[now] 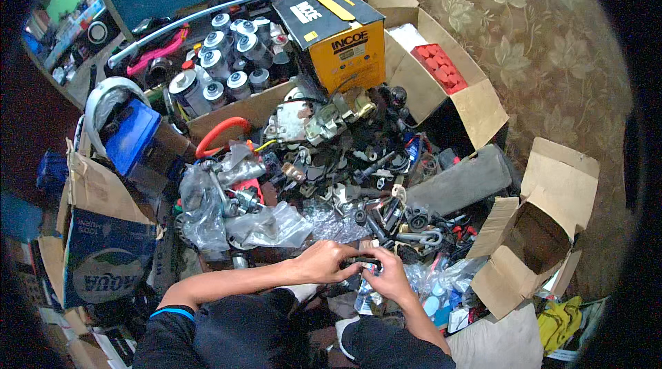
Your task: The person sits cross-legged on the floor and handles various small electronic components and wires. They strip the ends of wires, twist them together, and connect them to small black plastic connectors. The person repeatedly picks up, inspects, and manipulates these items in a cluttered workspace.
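Close to my body, above the lap, my left hand (325,263) and my right hand (388,278) meet with thumbs and fingers curled toward each other. Between their fingertips is a small dark curved piece (360,259); its kind is too small to tell. Just beyond the hands lies bubble wrap (338,223). A heap of used metal and black plastic parts (331,162) spreads behind it, with a large grey metal mechanism (293,117) on top. Clear plastic bags (272,225) with metal parts lie left of the hands.
An open cardboard box (531,231) stands at the right, near a long grey pad (458,179). Several spray cans (214,62) fill a box at the back, beside a black and orange box (345,52). A blue carton (110,258) stands at left.
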